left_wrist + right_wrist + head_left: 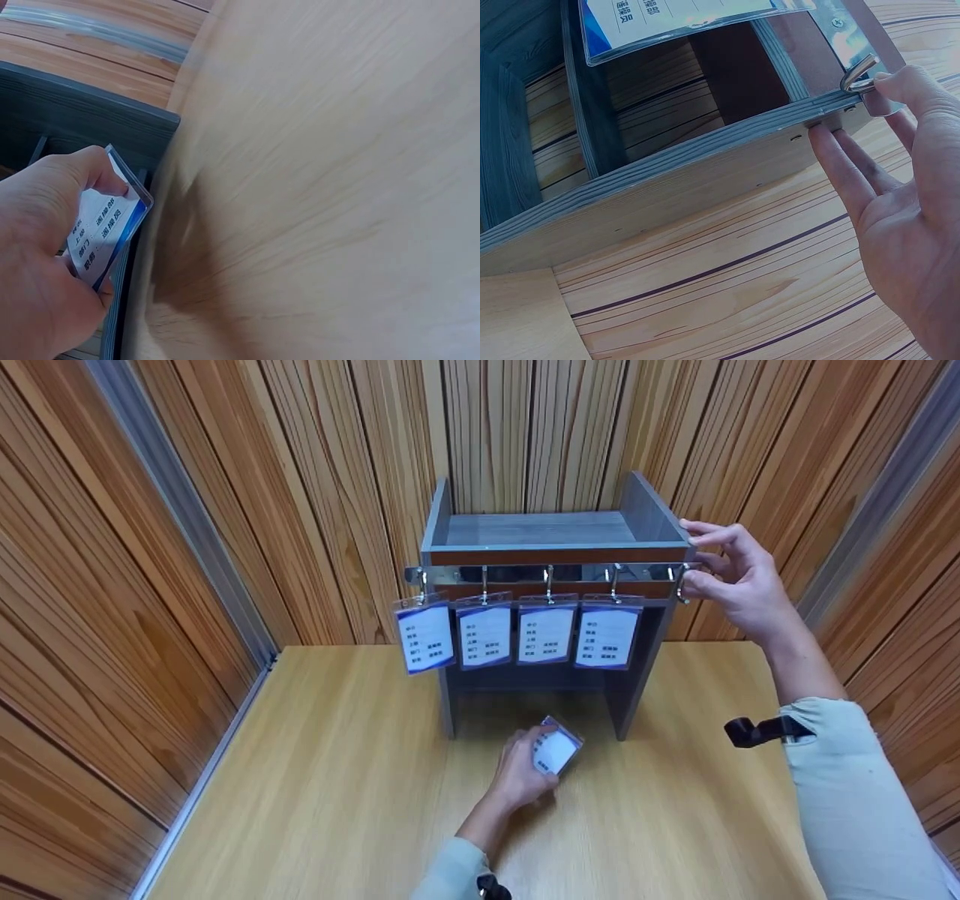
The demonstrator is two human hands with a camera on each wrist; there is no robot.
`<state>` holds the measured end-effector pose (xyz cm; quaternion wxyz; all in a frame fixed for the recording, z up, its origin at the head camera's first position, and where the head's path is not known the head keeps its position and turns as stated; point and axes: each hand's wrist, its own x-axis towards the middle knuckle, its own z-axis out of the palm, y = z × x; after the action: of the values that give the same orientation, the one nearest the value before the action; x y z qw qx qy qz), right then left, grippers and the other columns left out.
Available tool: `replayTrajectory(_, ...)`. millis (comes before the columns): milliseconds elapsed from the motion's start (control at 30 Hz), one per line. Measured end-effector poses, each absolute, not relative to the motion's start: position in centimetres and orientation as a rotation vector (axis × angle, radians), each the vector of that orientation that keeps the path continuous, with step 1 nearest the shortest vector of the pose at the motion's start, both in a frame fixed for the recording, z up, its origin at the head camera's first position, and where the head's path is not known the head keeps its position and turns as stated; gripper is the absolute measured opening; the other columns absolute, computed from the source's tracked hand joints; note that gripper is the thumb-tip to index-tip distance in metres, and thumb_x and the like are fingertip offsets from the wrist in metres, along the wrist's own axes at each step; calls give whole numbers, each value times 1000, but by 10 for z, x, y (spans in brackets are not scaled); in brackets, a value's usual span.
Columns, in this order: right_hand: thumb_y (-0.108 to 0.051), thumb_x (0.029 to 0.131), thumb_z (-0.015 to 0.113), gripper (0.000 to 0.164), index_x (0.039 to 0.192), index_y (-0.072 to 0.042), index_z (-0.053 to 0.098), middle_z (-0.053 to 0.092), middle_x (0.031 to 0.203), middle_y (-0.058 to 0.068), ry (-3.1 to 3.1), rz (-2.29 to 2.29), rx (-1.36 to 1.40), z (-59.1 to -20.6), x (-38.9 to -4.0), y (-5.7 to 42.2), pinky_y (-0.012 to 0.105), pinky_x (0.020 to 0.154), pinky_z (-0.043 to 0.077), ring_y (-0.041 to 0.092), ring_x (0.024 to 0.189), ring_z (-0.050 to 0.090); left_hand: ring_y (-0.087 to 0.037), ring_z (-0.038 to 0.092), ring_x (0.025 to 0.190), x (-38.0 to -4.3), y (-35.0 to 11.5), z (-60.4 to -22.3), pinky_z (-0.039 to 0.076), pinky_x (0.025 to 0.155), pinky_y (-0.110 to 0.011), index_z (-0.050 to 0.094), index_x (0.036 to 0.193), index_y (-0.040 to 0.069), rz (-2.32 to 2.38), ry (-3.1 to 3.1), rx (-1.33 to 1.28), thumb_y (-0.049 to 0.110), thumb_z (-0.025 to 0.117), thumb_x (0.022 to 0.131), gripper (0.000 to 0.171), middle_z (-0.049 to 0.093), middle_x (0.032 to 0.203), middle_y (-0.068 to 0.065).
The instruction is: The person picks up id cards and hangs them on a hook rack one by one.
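My left hand [521,772] pinches an ID badge in a clear plastic holder [556,750], tilted, low in front of the shelf; its printed side with a blue border shows in the left wrist view. My right hand [739,577] holds the upper right corner of the small grey shelf [652,514]. In the right wrist view, its thumb is at the metal hook [859,77] at the rail's end, and its fingertips touch the outer side panel [705,169]. Several badges [547,634] hang in a row from the other hooks of the metal rail [514,574].
The shelf stands on a light wooden table [337,780] near the back wall of wood planks [367,472]. Grey metal strips [187,510] run along the walls at both sides. A black strap [765,730] sits on the right sleeve.
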<state>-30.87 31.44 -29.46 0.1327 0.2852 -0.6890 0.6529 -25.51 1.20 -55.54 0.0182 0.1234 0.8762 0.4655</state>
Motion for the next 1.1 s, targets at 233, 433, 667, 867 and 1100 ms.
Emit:
replayTrajectory(233,15,94,54,40,131,4,47,37,159,17,-1986,1906,846,-296,-311,316,32,86,60,21,126,63,-19,55,108,-251,12,-553,53,83,-32,53,140,40,1543,2694,448,5,77,82,72,57,129,-4)
replayTrajectory(433,14,94,55,41,132,4,47,37,159,16,-1986,1893,844,-299,-316,319,31,85,60,21,128,62,-12,56,105,-253,14,-549,50,86,-25,56,137,40,1591,2709,551,2,69,88,63,62,125,1)
replayTrajectory(667,11,94,57,41,133,3,46,38,159,15,-2005,1865,821,-303,-320,322,29,85,60,20,130,61,-10,59,106,-249,18,-541,54,89,-22,57,137,40,1626,2699,680,-2,61,93,61,63,124,1)
replayTrajectory(867,15,93,55,41,132,5,47,37,159,17,-1986,1894,844,-297,-316,318,30,85,60,19,128,62,-9,58,107,-247,24,-533,54,89,-22,56,138,39,1652,2689,745,-5,60,91,65,62,124,1)
replayTrajectory(1100,16,93,54,41,131,5,47,37,159,19,-1981,1908,853,-293,-309,314,32,85,60,21,128,62,-8,59,109,-246,33,-523,54,93,-23,55,137,41,1685,2709,765,-7,62,88,69,62,124,3)
